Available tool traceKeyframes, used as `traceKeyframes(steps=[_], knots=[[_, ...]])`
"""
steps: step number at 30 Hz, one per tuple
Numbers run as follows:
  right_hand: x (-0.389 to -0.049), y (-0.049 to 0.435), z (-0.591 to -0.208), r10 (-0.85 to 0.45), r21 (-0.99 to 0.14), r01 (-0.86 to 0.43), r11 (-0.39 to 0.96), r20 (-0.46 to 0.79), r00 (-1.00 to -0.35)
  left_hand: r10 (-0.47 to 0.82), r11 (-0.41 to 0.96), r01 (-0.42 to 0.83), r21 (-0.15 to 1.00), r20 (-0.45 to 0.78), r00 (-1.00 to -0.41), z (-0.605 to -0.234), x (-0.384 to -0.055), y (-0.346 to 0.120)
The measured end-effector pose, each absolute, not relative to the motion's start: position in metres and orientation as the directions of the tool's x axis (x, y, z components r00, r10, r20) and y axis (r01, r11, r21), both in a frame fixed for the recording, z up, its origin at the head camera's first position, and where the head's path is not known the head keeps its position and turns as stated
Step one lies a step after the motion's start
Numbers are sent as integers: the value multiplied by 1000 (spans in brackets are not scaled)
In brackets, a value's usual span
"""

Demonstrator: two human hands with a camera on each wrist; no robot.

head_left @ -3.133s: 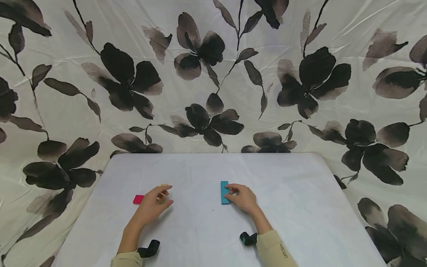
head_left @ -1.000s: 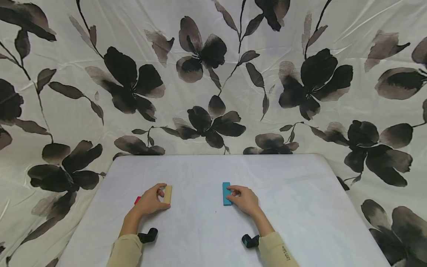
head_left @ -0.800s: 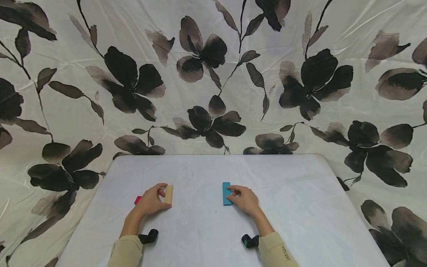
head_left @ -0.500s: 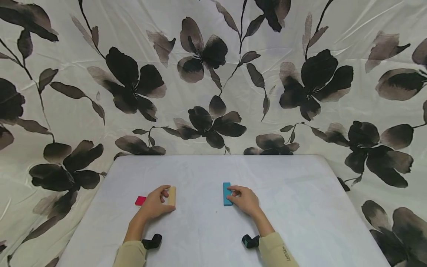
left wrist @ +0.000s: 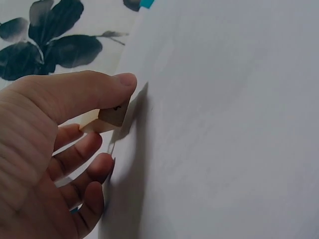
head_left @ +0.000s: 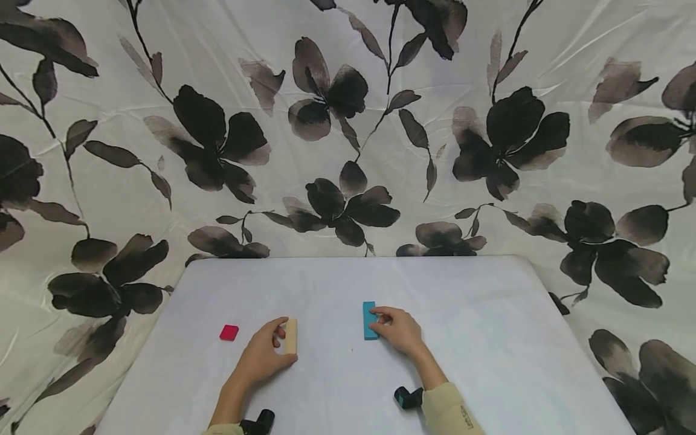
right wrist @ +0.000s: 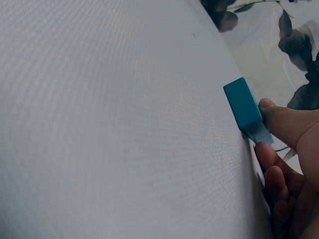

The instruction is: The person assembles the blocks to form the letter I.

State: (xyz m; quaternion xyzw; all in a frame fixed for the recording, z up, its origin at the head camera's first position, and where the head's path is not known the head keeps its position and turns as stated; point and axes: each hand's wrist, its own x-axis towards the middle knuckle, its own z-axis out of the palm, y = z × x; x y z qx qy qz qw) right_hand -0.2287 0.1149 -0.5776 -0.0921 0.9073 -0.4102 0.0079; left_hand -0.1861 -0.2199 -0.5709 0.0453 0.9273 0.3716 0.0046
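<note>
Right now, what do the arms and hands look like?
The left hand and right hand wear no gloves. The left sleeve and right sleeve are khaki; the right has tiny dark lettering. A bent black gadget sits beside the left sleeve, a second gadget beside the right.

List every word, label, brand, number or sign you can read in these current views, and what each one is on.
Nothing can be read with certainty.
Right sleeve: dark lettering, too small and blurred to quote.
Wooden block: a small dark mark on its end, too blurred to tell whether it is a character.
Blue block and red block: none on the faces that show.
</note>
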Motion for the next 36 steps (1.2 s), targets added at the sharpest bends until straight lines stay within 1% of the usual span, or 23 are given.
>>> traceKeyframes(steps=[11, 20, 32, 36], knots=[[-232, 113, -577, -163, -736, -158, 658, 65, -984, 107, 713, 132, 688, 80, -991, -574, -176, -195], [-231, 112, -578, -167, -732, -140, 667, 37, -985, 111, 728, 122, 675, 60, -992, -572, -165, -172], [-231, 113, -580, -160, -724, -146, 675, 50, -986, 157, 752, 180, 634, 93, -983, -571, -157, -144], [-231, 112, -581, -156, -725, -144, 674, 51, -986, 162, 753, 177, 634, 82, -983, -570, -157, -136]])
